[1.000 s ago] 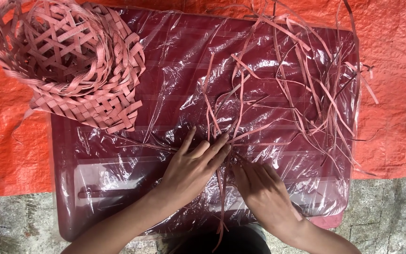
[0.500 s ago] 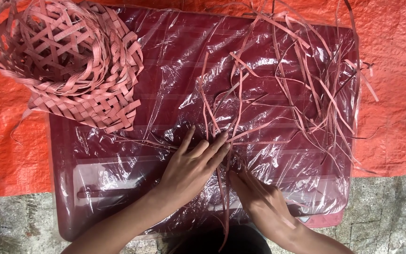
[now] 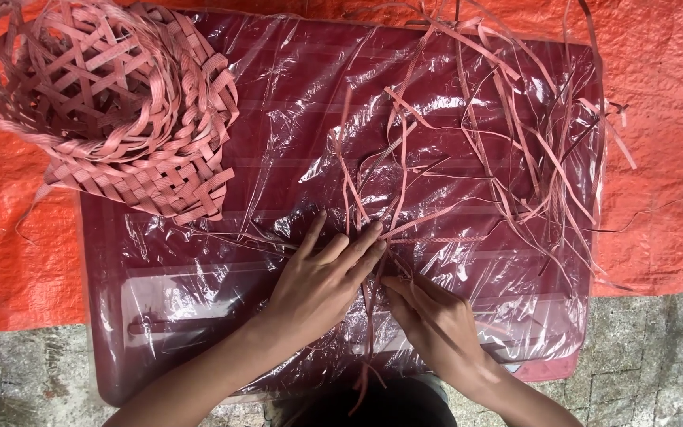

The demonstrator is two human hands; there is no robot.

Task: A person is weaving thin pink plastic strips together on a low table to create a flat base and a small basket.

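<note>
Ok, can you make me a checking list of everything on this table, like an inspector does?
Surface: dark red table wrapped in crinkled clear plastic.
Job's things: pink strips crossing under the fingers; loose pink strips spread at the far right.
Clutter: half-woven pink basket at the far left corner.
Hands: left hand flat, pressing the strips; right hand pinching a strip beside it.
Cables: nothing seen.
Surroundings: orange tarp under the table, stone paving nearer the person.
</note>
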